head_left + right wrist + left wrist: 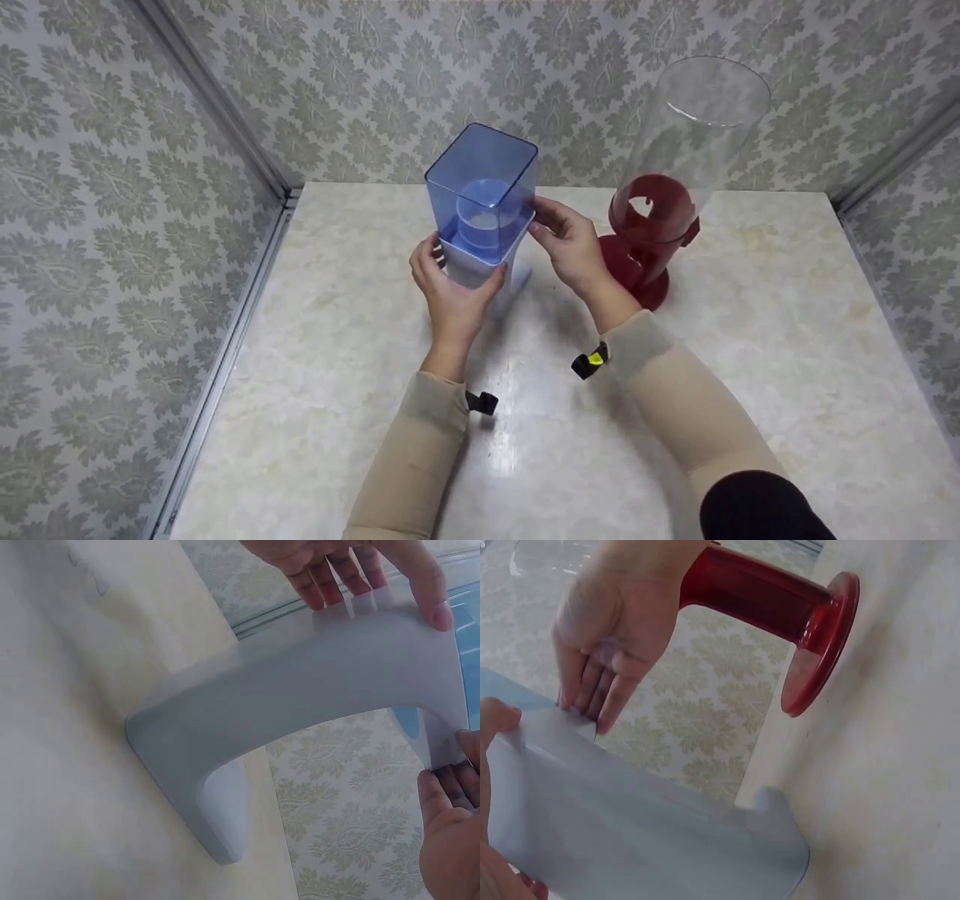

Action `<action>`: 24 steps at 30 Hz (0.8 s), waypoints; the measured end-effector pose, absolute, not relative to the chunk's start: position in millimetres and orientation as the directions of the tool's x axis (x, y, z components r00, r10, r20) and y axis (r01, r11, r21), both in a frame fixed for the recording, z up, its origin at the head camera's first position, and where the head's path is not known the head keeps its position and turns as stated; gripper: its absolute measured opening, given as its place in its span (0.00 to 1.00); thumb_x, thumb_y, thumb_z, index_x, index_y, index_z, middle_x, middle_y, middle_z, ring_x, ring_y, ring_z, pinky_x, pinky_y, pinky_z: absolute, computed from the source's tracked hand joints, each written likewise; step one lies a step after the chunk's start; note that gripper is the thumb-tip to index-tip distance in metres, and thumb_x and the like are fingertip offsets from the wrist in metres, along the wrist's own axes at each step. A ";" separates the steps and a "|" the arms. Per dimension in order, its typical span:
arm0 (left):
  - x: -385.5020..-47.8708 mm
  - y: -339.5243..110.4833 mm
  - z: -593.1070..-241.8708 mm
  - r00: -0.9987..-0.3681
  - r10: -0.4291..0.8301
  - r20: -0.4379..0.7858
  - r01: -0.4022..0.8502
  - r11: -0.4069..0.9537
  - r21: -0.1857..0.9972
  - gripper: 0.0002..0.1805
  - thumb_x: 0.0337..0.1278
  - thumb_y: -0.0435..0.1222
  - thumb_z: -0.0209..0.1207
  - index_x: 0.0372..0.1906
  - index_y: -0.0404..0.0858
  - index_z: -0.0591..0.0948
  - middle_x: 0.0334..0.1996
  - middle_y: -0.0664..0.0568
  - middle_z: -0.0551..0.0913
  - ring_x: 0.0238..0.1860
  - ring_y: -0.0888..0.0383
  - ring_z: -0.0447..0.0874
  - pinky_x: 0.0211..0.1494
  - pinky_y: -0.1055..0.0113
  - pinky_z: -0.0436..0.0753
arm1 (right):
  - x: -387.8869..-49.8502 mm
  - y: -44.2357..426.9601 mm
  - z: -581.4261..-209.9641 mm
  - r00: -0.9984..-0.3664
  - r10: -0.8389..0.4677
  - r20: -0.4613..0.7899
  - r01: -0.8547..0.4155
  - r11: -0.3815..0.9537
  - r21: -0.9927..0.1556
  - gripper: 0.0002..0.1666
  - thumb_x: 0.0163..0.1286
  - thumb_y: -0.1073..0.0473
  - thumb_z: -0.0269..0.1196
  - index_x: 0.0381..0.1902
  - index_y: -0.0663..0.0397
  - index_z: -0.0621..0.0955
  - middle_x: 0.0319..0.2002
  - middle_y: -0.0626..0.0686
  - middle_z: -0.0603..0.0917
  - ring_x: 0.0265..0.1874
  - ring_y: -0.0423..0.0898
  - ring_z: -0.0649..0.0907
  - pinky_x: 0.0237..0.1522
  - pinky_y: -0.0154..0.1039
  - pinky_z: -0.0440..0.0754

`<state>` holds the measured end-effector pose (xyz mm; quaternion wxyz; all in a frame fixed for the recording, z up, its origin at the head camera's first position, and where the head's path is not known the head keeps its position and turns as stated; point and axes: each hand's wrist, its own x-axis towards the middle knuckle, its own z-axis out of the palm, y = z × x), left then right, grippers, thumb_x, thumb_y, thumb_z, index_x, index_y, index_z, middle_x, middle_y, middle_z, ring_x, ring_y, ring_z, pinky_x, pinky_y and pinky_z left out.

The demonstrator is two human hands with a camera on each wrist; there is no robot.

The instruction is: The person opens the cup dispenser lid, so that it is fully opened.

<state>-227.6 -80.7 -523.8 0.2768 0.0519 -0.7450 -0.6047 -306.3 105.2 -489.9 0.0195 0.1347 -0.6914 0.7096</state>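
A dispenser with a blue see-through square container [481, 165] on a pale grey-white stand [300, 682] stands upright on the table. My left hand [456, 296] holds it from the front left, its thumb and fingers spread round the stand's top just below the container. On the opposite side, my right hand [574, 244] pinches the rim where container and stand meet, thumb in front and fingers behind. Inside the blue walls a round collar [484, 214] shows. The left wrist view shows the right hand [619, 637] at the stand's upper edge.
To the right stands a second dispenser with a red stand [637, 270] and a tall clear cylinder [694, 135], close beside my right hand. The marble-patterned table [315, 420] ends at patterned walls [360, 90] on the back and sides.
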 end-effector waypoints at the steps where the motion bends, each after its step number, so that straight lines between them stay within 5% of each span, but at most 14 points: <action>1: -228.2 -84.6 -523.9 -0.849 -0.391 0.354 0.266 0.262 0.928 0.63 0.43 0.43 0.89 0.81 0.34 0.63 0.76 0.37 0.63 0.71 0.42 0.69 0.80 0.42 0.75 | -304.5 105.0 -490.2 -0.963 -0.154 0.220 -0.215 -0.050 -0.975 0.28 0.82 0.74 0.63 0.76 0.77 0.77 0.74 0.74 0.82 0.74 0.63 0.84 0.74 0.36 0.86; 8: -236.3 -120.0 -525.5 -0.903 -0.213 0.374 0.317 0.258 0.912 0.62 0.49 0.42 0.86 0.86 0.34 0.64 0.78 0.38 0.66 0.76 0.42 0.72 0.86 0.45 0.74 | -289.8 104.3 -491.7 -0.963 -0.110 0.245 -0.235 -0.101 -0.967 0.25 0.74 0.78 0.68 0.67 0.80 0.81 0.67 0.74 0.86 0.63 0.48 0.90 0.65 0.34 0.91; 13: -249.7 -147.0 -522.4 -0.918 -0.068 0.390 0.369 0.211 0.905 0.59 0.52 0.37 0.83 0.87 0.29 0.64 0.80 0.35 0.65 0.80 0.39 0.71 0.89 0.47 0.73 | -280.2 103.2 -492.6 -0.954 -0.094 0.286 -0.277 -0.099 -0.956 0.23 0.68 0.79 0.74 0.61 0.76 0.86 0.58 0.64 0.92 0.55 0.40 0.92 0.61 0.37 0.94; 17: -260.5 -163.7 -519.2 -0.930 0.050 0.364 0.367 0.151 0.918 0.57 0.54 0.32 0.79 0.88 0.29 0.63 0.81 0.36 0.65 0.81 0.39 0.70 0.90 0.46 0.71 | -268.1 101.6 -493.0 -0.943 -0.089 0.320 -0.314 -0.071 -0.947 0.22 0.66 0.78 0.77 0.58 0.73 0.88 0.54 0.57 0.93 0.53 0.38 0.93 0.59 0.39 0.95; 24: -276.0 -182.7 -512.7 -0.913 0.211 0.350 0.365 0.034 0.930 0.49 0.52 0.23 0.69 0.84 0.27 0.70 0.81 0.37 0.66 0.83 0.42 0.68 0.93 0.43 0.67 | -243.6 87.8 -498.0 -0.921 -0.037 0.388 -0.386 -0.059 -0.921 0.22 0.63 0.77 0.80 0.55 0.71 0.89 0.54 0.65 0.88 0.54 0.43 0.92 0.56 0.44 0.96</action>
